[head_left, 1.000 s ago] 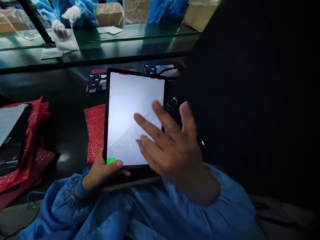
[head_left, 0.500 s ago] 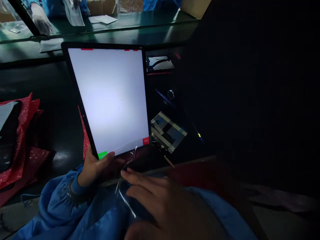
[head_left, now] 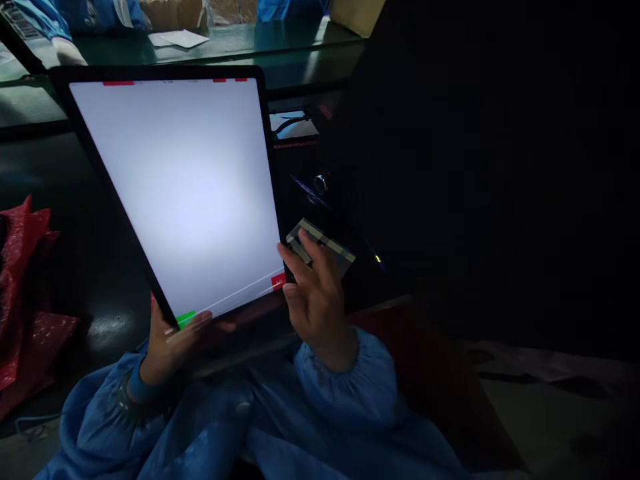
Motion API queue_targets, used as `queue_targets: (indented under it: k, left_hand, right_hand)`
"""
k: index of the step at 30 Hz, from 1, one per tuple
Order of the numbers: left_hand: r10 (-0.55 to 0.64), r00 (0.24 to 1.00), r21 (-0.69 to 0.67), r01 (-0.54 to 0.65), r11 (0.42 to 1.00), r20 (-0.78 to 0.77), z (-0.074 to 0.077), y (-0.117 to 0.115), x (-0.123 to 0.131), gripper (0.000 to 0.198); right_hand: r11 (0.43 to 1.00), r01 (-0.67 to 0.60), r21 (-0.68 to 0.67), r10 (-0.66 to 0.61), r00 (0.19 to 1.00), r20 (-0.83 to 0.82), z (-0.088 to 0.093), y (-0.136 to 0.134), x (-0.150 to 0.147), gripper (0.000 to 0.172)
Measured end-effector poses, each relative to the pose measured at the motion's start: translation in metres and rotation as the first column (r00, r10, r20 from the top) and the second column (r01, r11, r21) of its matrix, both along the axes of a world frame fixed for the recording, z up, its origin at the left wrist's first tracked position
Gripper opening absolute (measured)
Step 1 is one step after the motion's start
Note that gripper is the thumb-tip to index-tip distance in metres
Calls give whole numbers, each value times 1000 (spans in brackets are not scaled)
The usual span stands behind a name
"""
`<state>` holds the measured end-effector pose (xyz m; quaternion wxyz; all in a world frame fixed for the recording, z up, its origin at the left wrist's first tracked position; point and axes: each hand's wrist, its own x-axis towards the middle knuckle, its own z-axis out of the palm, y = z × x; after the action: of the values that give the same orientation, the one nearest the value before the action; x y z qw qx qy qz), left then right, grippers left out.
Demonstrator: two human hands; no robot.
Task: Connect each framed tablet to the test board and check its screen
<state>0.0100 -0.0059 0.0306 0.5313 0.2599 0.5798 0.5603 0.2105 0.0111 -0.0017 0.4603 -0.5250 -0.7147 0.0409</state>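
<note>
My left hand (head_left: 173,340) is closed on the lower left corner of a black-framed tablet (head_left: 185,180), its thumb over the bottom edge. The tablet is tilted up, with a bright white screen, small red marks along the top, a green box at bottom left and a red one at bottom right. Thin pale lines, perhaps the edge of a clear film, slant across the screen's bottom. At the lower right corner is my right hand (head_left: 320,300), its fingers spread apart. The thumb and a fingertip are at the frame's edge; whether they press on it I cannot tell.
Behind the right hand lies a flat taped piece (head_left: 345,255) on the dark table. A blue pen-like item (head_left: 310,190) is farther back. Red bubble wrap (head_left: 37,347) lies at left. Across the bench are white sheets (head_left: 179,39), a cardboard box (head_left: 357,15) and a co-worker's blue sleeve (head_left: 43,17).
The tablet has shifted left and appears larger. My right hand has gone from the near foreground, beside a shiny clear film strip, up to the tablet's lower right corner. The left hand keeps its hold.
</note>
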Motion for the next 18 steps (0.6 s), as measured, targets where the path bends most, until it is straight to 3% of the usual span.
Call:
queue_targets:
  k: [5, 8, 12, 15, 18]
  left_hand:
    - [-30, 999, -40, 32, 999, 42, -1, -1, 0, 86]
    - [5, 1000, -16, -5, 1000, -10, -4, -1, -3, 84]
    - [-22, 999, -3, 22, 1000, -49, -6, -2, -4, 80]
    - [-13, 999, -30, 12, 999, -41, -6, -2, -4, 79]
    - [-73, 997, -52, 74, 996, 26, -7, -2, -6, 82]
  right_hand:
    - [999, -30, -31, 17, 937, -350, -7, -4, -6, 55]
    - [978, -103, -181, -9, 848, -531, -5, -4, -6, 54]
    - [907, -230, -353, -60, 759, -649, -4, -7, -5, 52]
    - [873, -297, -387, -71, 707, -704, -7, -10, -5, 53]
    - [860, -342, -380, -39, 697, -716, -9, -14, -3, 56]
